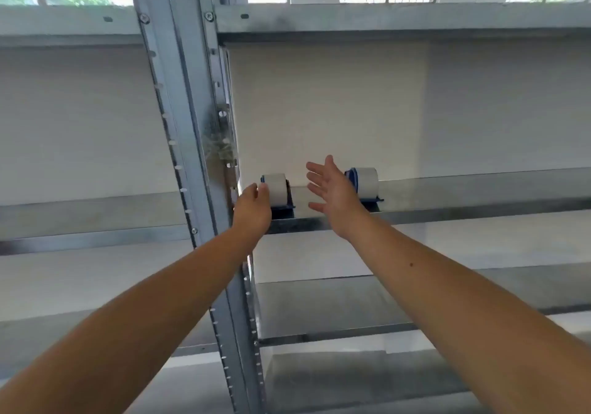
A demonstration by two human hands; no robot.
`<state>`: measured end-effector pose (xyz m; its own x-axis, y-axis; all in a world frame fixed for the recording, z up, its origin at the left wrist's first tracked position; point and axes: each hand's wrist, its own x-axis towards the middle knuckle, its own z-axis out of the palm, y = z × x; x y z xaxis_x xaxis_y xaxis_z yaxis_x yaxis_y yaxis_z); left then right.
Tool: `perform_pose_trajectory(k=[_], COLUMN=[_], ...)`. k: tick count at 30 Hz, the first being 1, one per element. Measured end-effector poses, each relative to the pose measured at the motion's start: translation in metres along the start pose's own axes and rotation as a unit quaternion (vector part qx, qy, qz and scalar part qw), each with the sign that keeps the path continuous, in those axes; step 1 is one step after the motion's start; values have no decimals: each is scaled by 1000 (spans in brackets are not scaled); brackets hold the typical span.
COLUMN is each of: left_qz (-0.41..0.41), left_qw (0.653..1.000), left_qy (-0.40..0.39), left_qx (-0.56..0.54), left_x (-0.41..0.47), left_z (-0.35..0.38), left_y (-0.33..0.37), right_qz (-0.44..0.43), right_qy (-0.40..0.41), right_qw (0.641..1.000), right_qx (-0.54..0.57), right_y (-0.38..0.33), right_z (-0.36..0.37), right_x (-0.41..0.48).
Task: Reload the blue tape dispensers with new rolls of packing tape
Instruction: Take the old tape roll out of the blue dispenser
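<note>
Shelf: galvanised metal, mid-height in rack, carries both dispensers; more shelves above and below.
Rack upright: grey steel post w/ slot holes, just left of the dispensers, runs top to bottom of view.
Left dispenser: blue, stands on shelf near its left end, close to the upright; only blue edges show at roll's sides and base.
Left roll: pale/whitish tape, mounted on left dispenser, axis roughly left-right.
Right dispenser: blue, on same shelf, right of the other, apart from it; partly hidden behind right hand.
Right roll: pale tape, seated on right dispenser, same orientation.
Left hand: reached out to left dispenser, fingers curled at left side of left roll, fingertips at or on roll edge; can't tell if actually gripping.
Right hand: fingers spread and straight, palm facing left, grasping nothing; sits between the two dispensers in view, overlapping right dispenser's left edge; contact w/ it not clear.
Forearms: bare, both stretched forward and up from near bottom corners.
Background: white wall behind shelf, windows along top.
</note>
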<state>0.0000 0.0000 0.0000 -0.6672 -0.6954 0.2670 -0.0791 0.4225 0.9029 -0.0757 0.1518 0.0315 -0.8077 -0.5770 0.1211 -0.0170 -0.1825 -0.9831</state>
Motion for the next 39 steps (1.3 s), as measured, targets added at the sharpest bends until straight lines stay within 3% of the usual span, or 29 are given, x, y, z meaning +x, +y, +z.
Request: perform_pose_trajectory(k=[3,8,11,16,19,25,28,33,39], left_qz=[22,-43,-61,-74,-78,-100,-135,-159,-167], left_qw=[999,996,997,993,992,988,985,984,981], left_qy=[27,42,36,61,76,30,16,8,16], left_qx=[-39,-59,-25,-63,-64,-111,-103,-83,-95], left_x=[2,14,20,45,67,106,116,117,114], left_z=[13,27,28,29,24,12,12,15,12], left_y=[7,10,10,11,28,64,78,72,70], right_qz=[5,-33,-46,-94,-121,-167,-129,-100,-62], right_qy=[-26,-61,-86,-160,-190,-188,-165,29,43], right_qw=[999,981,946,863,830,780,819,960,982], right_qx=[-41,-180,-309,-471,-510,-573,-534,-260,-171], right_y=[-2,12,24,41,47,51,45,13,1], right_z=[-11,-13,-16,-29,-30,-18,-13,12,33], right_x=[30,67,77,86,88,91,92,112,121])
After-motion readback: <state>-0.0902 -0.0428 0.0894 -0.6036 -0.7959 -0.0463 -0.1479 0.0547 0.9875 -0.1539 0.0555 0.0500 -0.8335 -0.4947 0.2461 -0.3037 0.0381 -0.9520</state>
